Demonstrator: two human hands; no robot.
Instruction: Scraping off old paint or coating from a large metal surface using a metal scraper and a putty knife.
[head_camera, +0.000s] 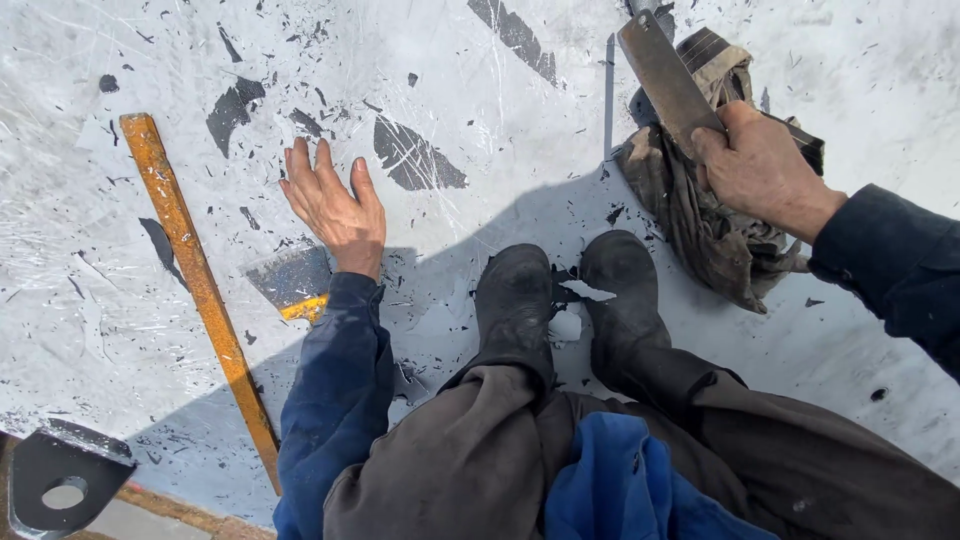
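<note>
Head view: left hand (335, 205) is lying spread flat on the flaking grey painted surface (480, 100) beside a scraper (292, 280); right hand (757, 165) is gripping a flat blade (665, 75), maybe a scraper, against a dirty rag (700, 215), risking slipping and cutting fingers

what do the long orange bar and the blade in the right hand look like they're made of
Orange bar: probably metal, coated in worn orange paint or rust; straight, thin, hard-edged.
Blade in the right hand: likely steel; flat, dull grey-brown, stained rather than shiny.
</note>
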